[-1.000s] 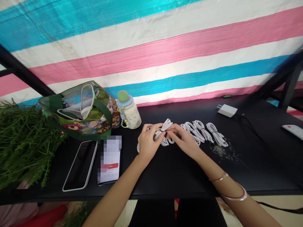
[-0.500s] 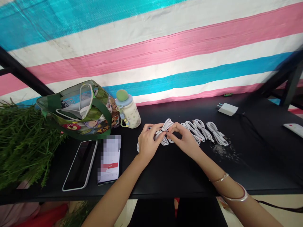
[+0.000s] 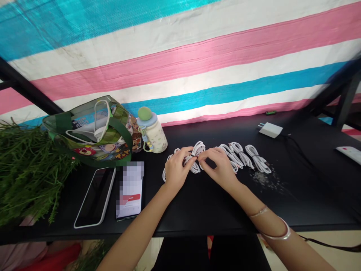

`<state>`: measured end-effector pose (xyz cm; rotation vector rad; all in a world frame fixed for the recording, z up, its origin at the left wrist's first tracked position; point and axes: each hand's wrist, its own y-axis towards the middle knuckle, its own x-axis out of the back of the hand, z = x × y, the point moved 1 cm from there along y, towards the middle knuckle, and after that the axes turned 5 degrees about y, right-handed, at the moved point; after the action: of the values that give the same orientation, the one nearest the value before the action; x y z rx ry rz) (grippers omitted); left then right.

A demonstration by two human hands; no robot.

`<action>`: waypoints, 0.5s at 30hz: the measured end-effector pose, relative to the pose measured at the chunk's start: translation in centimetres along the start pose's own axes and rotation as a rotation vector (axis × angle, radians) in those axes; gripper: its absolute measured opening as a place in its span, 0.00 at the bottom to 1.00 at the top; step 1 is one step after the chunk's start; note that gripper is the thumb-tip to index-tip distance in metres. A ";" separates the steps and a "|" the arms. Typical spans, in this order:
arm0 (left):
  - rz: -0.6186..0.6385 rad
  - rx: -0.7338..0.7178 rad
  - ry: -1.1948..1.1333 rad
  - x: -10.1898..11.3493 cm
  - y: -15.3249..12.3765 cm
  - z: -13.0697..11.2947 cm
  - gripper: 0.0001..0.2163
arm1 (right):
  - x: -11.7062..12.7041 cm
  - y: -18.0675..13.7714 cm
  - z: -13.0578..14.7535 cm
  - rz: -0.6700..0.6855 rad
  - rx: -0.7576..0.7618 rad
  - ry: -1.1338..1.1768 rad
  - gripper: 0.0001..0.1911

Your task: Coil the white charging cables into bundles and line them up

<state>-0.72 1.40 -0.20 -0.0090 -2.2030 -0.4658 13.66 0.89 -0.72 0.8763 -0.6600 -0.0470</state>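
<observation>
My left hand [image 3: 178, 166] is closed around a coiled white charging cable [image 3: 199, 148], with its thumb and index finger at a dark tie about the coil's middle. My right hand [image 3: 220, 165] is just to the right, thumb and index fingertips pinched together near that tie. Whether a tie end sits between those fingertips is too small to tell. Under and beside my hands lie more coiled white cables [image 3: 232, 157], partly hidden by the fingers. Farther right, another white cable coil [image 3: 258, 159] bound with a dark tie rests on the black table [image 3: 197, 210].
A white phone [image 3: 95, 197] and a lit phone [image 3: 134, 192] lie left of my arms. Behind them stand a green toy-print bag [image 3: 96, 150] and a lidded cup [image 3: 155, 137]. Green foliage [image 3: 28, 169] fills the left edge. A white plug adapter [image 3: 270, 130] sits back right.
My right fingertips have shifted slightly and pinch closer together beside the coil. My left hand keeps its hold on the coiled cable.
</observation>
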 end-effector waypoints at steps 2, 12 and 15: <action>0.003 0.012 -0.014 0.1 0.0 -0.1 0.10 | 0.0 0.0 0.0 -0.001 0.036 -0.034 0.11; -0.043 0.008 -0.020 -0.1 0.0 0.1 0.09 | 0.1 0.0 0.2 0.053 0.028 0.021 0.06; -0.063 -0.018 0.000 -0.2 -0.1 0.1 0.08 | 0.0 -0.1 0.0 0.037 -0.049 0.078 0.06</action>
<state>-0.66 1.40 -0.44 0.0505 -2.2041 -0.5201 13.66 0.81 -0.76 0.8141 -0.5998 0.0040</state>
